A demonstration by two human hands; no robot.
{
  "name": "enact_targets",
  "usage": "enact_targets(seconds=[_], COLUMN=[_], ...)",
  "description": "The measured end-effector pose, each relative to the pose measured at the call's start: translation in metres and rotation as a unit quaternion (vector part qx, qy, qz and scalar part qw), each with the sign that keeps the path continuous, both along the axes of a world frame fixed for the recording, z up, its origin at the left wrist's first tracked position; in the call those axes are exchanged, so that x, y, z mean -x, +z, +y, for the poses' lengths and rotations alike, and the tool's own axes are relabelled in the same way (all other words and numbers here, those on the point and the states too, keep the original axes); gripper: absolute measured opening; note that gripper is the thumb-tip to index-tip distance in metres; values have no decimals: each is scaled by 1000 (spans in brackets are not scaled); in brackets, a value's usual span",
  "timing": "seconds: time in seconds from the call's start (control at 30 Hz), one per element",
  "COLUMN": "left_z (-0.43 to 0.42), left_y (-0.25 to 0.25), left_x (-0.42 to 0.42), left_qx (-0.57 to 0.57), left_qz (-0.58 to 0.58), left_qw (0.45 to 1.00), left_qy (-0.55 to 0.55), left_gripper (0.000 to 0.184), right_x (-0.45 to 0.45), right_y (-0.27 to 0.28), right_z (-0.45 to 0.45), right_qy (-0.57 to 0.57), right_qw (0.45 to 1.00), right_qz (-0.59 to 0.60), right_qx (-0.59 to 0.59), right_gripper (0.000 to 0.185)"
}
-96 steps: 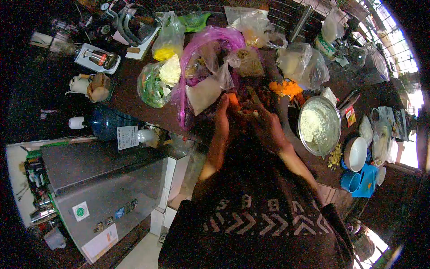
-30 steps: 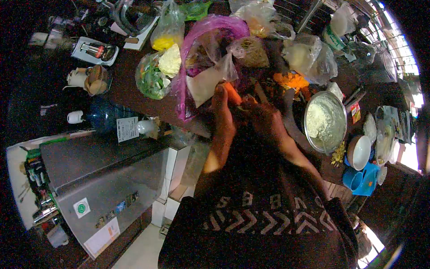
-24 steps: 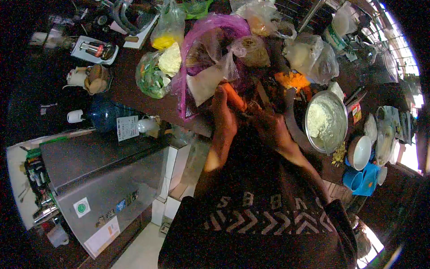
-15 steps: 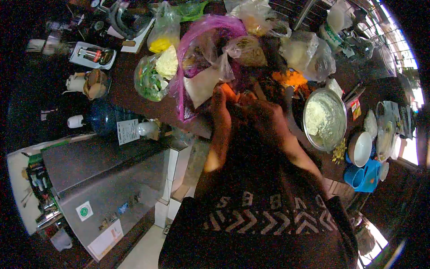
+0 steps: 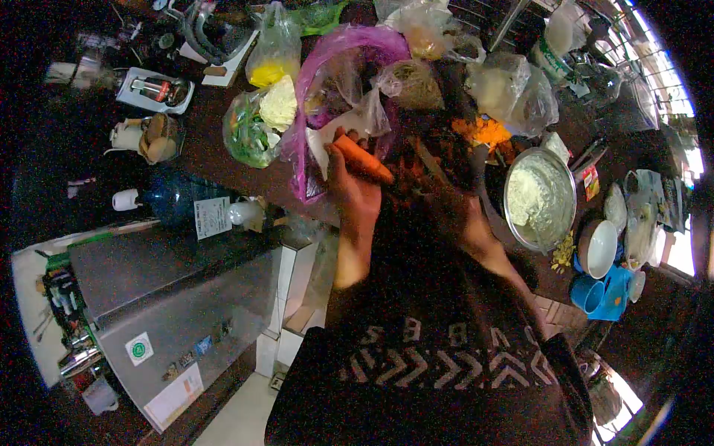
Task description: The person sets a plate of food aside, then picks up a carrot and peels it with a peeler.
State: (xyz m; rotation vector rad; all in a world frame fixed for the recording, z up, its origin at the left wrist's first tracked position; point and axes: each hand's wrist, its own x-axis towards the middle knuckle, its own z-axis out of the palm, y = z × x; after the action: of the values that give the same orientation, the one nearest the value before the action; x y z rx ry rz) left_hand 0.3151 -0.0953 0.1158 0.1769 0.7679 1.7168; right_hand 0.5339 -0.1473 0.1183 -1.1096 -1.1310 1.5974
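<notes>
1. The carrot (image 5: 363,160) lay slantwise in the left hand (image 5: 354,186), its far end sloping down toward the right hand (image 5: 457,201); most of its length showed, whereas half a second earlier only a short orange piece was visible between the two hands
2. The left hand had its fingers curled around the carrot, with fingertips showing along the upper side, and the palm had turned more into view than before
3. The right hand had drawn apart from the left; earlier the two had met over the carrot, and now a dark gap lay between
4. The right hand's fingers were too dark to read, so I could not tell whether they were open or closed; a long, flat, blade-like tool (image 5: 430,160) stood out just beside them, gripped or not
5. The pale packet (image 5: 317,152) behind the left hand was more covered than it had been half a second earlier
6. Around it curved the purple bag (image 5: 300,160), much as before, with a knotted clear bag of brownish contents (image 5: 413,85) near its right edge
7. Beyond the right hand, an orange heap (image 5: 483,132) and the metal bowl (image 5: 563,175) of white, floury contents (image 5: 526,197) kept their places
8. On the left of the table (image 5: 212,157), a bag of green vegetables (image 5: 249,132) touched a pale cabbage-like piece (image 5: 277,104), both unchanged
</notes>
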Motion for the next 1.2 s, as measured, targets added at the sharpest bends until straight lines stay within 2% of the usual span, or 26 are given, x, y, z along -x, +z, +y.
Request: enact_targets(seconds=[0.03,0.07,0.13,0.2,0.27,0.3,0.33,0.4,0.43,0.5,0.57,0.63,0.7,0.73,0.8,0.83,0.9,0.93,1.0,1.03,1.1,1.13,1.17,1.2], left_z=[-1,3,0,-3,-7,-6,-5,-1,0,-3,-7,-7,-3,-2,-4,-5,-6,-6,-4,1,1,-2,-3,-4], left_y=[2,-8,-2,5,10,4,-11,-57,-61,-52,-18,-4,-8,12,15,4,6,14,42,80,71,19,-10,-4], left_x=[-6,-6,-9,-10,-13,-12,-10,-8,-12,-17,-19,-22,-39,-47,-47,-38,-36,-37,-39,-39,-37,-35,-35,-37], left_qx=[17,-4,19,41,60,60,52,43,25,-31,-120,-141,-73,-10,53,14,-25,-24,-24,65,155,35,-86,-86], left_qz=[-21,-8,-10,-9,2,2,75,149,172,138,24,-3,82,83,82,36,-11,15,42,23,4,49,93,93], left_qw=[1000,1000,1000,999,996,996,992,981,978,981,974,966,979,990,994,990,978,983,987,991,986,990,976,976], left_qy=[-2,0,-9,-15,-60,-59,-87,-114,-116,-135,-193,-216,-171,-115,-58,-134,-209,-182,-153,-112,-69,-124,-177,-177], left_gripper=[67,55,56,56,68,68,64,60,56,49,42,36,33,35,37,41,46,50,55,57,59,61,63,63], right_x=[2,-9,-14,-4,8,13,17,25,28,32,32,33,36,39,40,39,36,36,37,39,43,44,43,44], right_y=[4,13,27,35,45,50,56,68,73,77,71,64,61,67,74,72,55,56,64,68,72,74,76,76], right_z=[3,13,24,31,36,38,40,42,43,43,44,45,45,45,44,44,47,48,49,49,48,48,49,49], right_qy=[-66,19,105,92,79,72,72,79,78,78,88,97,69,69,61,58,60,60,61,61,39,32,45,52], right_qw=[989,999,968,950,927,914,914,916,916,919,928,935,929,929,942,946,954,956,942,936,949,953,958,960], right_qz=[116,-32,-179,-229,-280,-305,-305,-291,-292,-282,-269,-260,-241,-241,-245,-245,-190,-171,-212,-226,-211,-206,-210,-212], right_qx=[70,-37,-142,-190,-237,-259,-259,-265,-264,-263,-240,-218,-273,-273,-220,-202,-223,-230,-254,-262,-230,-220,-191,-177], right_gripper=[40,40,41,40,40,40,40,40,40,38,36,35,35,35,37,37,40,41,42,42,42,42,41,41])
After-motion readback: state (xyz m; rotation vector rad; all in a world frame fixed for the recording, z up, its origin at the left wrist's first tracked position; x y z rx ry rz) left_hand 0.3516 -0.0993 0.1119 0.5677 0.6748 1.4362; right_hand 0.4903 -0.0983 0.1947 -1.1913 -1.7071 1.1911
